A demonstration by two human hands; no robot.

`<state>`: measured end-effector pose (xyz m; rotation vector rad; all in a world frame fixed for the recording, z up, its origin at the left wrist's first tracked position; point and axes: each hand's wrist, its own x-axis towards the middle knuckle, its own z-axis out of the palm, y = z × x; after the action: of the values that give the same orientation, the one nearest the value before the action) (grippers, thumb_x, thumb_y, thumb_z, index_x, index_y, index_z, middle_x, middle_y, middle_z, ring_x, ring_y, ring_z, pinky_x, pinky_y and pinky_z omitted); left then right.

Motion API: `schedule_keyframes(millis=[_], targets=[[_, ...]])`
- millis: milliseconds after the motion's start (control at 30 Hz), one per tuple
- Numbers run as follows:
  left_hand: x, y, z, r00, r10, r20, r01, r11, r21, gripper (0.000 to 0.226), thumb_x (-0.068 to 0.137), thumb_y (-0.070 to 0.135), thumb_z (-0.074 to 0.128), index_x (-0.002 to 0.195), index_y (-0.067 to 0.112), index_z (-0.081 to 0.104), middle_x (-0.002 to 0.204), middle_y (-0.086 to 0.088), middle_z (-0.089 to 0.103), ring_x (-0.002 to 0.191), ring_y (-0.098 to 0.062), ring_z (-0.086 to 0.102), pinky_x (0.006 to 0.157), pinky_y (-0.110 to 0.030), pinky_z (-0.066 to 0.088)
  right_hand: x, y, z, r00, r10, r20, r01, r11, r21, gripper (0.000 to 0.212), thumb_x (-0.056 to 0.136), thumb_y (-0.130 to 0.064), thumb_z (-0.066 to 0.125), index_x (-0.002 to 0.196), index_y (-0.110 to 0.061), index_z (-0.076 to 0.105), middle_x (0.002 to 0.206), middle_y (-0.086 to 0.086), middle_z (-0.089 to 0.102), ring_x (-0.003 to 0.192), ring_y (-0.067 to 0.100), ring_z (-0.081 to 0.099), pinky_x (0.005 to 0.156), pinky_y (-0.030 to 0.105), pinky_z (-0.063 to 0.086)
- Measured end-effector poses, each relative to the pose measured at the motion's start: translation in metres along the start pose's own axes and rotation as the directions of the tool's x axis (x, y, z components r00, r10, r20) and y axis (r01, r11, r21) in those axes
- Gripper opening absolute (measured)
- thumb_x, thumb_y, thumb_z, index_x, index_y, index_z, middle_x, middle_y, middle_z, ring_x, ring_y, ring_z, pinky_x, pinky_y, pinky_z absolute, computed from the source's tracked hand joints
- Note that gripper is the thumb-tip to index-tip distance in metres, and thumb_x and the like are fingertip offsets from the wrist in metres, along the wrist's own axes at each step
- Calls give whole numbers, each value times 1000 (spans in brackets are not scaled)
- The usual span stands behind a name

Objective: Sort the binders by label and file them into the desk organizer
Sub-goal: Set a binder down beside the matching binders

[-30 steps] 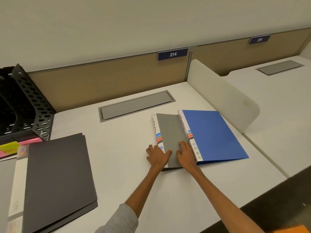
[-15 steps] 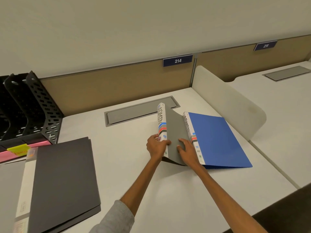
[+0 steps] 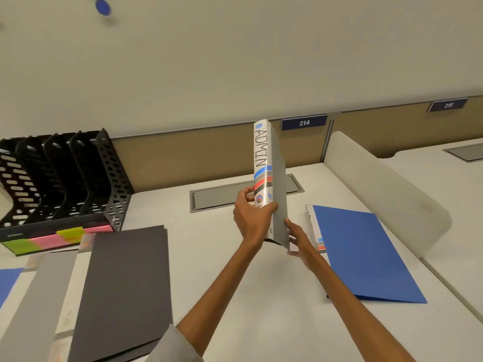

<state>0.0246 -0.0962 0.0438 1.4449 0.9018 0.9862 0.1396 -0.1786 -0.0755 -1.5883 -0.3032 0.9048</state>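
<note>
Binder (image 3: pixel 279 202), flat and grey, stands upright in left hand (image 3: pixel 251 220).

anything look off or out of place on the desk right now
Nothing spilled or damaged. The grey ADMIN binder is held upright, gripped by the left hand and touched by the right hand; the blue binder and dark binder lie flat, unfiled.
</note>
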Motion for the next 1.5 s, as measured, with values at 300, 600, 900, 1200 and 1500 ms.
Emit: schedule_keyframes(millis=[300, 600, 900, 1200, 1500], targets=[[-2, 27, -15, 997, 73, -37, -71, 997, 35, 62, 69, 27, 86, 121, 24, 53, 108, 7, 63, 88, -12, 66, 72, -24, 58, 7, -26, 23, 992, 101, 72, -113, 976, 186, 68, 69, -65, 62, 123, -24, 55, 116, 9, 64, 110, 29, 58, 86, 45, 48], [-14, 47, -7, 992, 117, -40, -112, 988, 106, 64, 71, 36, 83, 124, 25, 48, 113, 7, 62, 91, -16, 68, 75, -28, 59, 5, -32, 40, 985, 172, -21, -161, 955, 250, 22, 96, -35, 54, 86, -16, 53, 89, 10, 59, 81, 22, 56, 82, 40, 41], [-20, 45, -3, 992, 123, -31, -120, 987, 103, 65, 72, 35, 83, 125, 24, 47, 116, 5, 62, 92, -17, 67, 75, -26, 58, 5, -26, 39, 973, 226, -46, -199, 923, 330, 26, 97, -35, 52, 81, -14, 52, 81, 8, 58, 73, 20, 55, 85, 37, 38], [-11, 35, -13, 992, 123, -17, -122, 991, 54, 64, 72, 33, 83, 125, 23, 48, 115, 4, 62, 92, -17, 68, 73, -25, 58, 3, -25, 39, 985, 170, -26, -160, 963, 216, 36, 92, -44, 58, 110, -13, 54, 104, 11, 60, 97, 27, 57, 87, 42, 43], [9, -2, -70, 993, 57, -101, -48, 994, 93, 56, 72, 36, 83, 122, 23, 58, 105, 9, 66, 76, -5, 66, 68, -16, 53, 11, -4, 61, 991, 83, -106, -83, 997, 9, 51, 81, -54, 66, 115, -18, 52, 116, 9, 59, 108, 34, 58, 94, 47, 52]])
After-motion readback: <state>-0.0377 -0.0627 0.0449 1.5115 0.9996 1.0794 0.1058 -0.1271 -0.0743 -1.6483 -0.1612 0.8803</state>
